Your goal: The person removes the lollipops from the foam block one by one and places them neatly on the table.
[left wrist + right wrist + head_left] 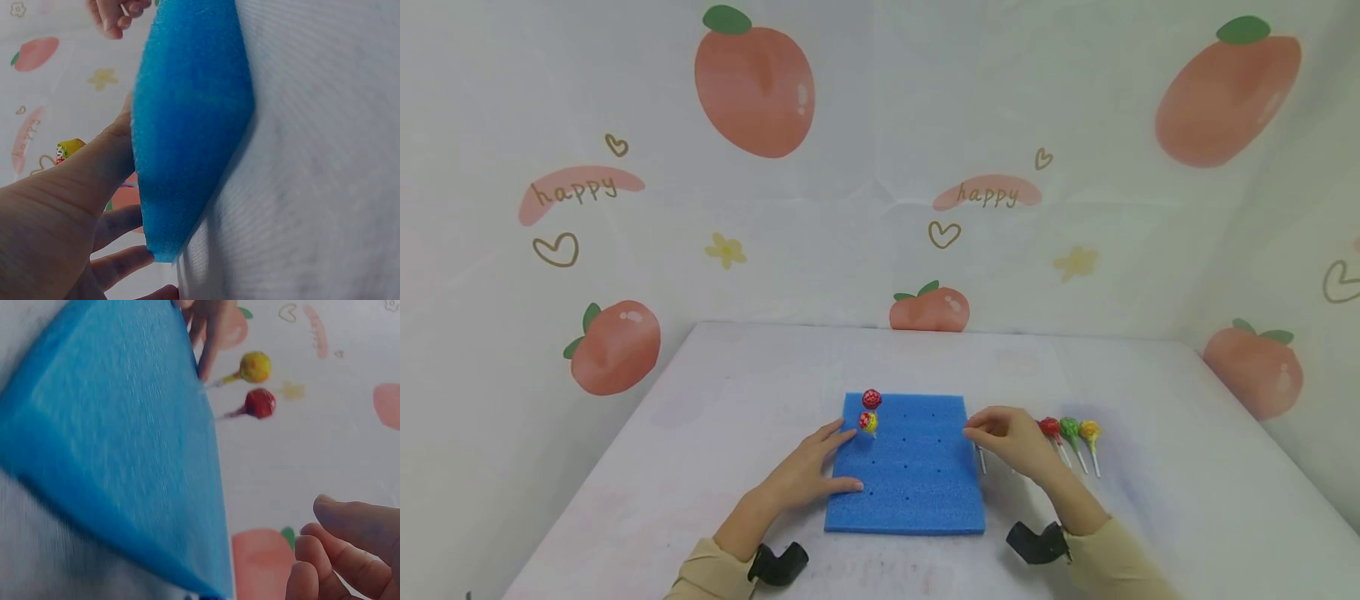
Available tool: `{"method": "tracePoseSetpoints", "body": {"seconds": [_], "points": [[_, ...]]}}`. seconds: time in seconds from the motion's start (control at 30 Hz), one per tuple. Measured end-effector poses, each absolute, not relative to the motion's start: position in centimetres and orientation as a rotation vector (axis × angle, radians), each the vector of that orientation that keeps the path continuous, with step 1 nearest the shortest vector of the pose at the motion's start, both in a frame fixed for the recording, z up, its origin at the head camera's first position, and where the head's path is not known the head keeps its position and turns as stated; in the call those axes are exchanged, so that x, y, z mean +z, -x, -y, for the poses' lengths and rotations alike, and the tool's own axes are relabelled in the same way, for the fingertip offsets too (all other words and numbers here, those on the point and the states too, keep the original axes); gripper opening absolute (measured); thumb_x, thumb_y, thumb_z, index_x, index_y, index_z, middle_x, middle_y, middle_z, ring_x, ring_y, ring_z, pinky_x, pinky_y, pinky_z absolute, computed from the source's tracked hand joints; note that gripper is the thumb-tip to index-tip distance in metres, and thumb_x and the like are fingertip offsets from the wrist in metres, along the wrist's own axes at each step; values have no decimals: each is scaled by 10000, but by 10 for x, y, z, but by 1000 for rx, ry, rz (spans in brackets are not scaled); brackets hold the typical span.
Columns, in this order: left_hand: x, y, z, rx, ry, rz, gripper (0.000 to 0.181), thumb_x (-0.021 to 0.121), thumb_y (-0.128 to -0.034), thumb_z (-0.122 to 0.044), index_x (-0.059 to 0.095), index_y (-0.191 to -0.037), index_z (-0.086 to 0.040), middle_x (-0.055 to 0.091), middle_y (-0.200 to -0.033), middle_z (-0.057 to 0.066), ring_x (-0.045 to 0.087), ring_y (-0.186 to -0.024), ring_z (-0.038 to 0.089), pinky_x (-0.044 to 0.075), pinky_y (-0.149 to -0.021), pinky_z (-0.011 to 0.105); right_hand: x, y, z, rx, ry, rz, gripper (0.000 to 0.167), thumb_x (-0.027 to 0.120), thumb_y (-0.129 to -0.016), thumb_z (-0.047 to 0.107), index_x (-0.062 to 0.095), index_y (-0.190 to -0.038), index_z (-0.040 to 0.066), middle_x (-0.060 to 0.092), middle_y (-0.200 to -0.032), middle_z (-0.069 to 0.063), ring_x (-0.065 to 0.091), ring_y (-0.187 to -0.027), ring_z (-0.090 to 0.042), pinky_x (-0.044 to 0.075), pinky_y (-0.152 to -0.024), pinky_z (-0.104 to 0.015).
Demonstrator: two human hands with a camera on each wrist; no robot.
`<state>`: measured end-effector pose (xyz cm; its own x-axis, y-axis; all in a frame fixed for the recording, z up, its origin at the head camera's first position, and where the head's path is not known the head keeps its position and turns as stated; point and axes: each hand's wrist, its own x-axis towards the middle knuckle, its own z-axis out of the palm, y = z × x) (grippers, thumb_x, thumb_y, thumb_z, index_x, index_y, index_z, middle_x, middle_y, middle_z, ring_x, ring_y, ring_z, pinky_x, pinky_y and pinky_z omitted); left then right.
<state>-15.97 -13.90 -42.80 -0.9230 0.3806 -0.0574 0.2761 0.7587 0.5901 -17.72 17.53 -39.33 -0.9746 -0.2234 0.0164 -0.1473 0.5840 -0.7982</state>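
Observation:
A blue foam board (pixel 906 517) with several small holes lies on the table. Two lollipops stand upright by their sticks near its back left corner: a red lollipop (pixel 872 399) and a yellow-and-red lollipop (pixel 868 422). My left hand (pixel 797 475) rests on the board's left side, thumb and fingers spread. Just off the board's right edge hovers my right hand (pixel 1018 442), its fingers loosely bent; the right wrist view shows nothing between thumb and fingertips. Beneath it a white stick (pixel 982 460) shows, its top end hidden by the hand.
To the right of my right hand lie a red lollipop (pixel 1050 428), a green lollipop (pixel 1070 429) and a yellow lollipop (pixel 1090 432), sticks toward me. Behind the white table (pixel 760 358) hangs a white cloth (pixel 850 250) printed with fruit.

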Motion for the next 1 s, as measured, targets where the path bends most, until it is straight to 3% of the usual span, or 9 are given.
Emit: {"method": "tracePoseSetpoints", "body": {"seconds": [0.2, 1.0], "points": [[-429, 160, 139, 892, -527, -2781, 772, 715, -766, -470, 433, -1396, -123, 307, -1510, 174, 299, -1382, 409, 320, -1066, 607, -397, 180, -152, -1365, 419, -2692, 214, 675, -852, 221, 694, -962, 38, 668, -850, -82, 523, -685, -101, 460, -562, -162], [-427, 161, 139, 906, -528, -2773, 768, 716, -765, -468, 440, -1392, -122, 308, -1509, 179, 299, -1377, 421, 321, -1052, 624, -411, 187, -80, -1413, 625, -2586, 327, 675, -853, 215, 632, -1111, 20, 687, -857, -108, 597, -683, -102, 478, -547, -181]]}}
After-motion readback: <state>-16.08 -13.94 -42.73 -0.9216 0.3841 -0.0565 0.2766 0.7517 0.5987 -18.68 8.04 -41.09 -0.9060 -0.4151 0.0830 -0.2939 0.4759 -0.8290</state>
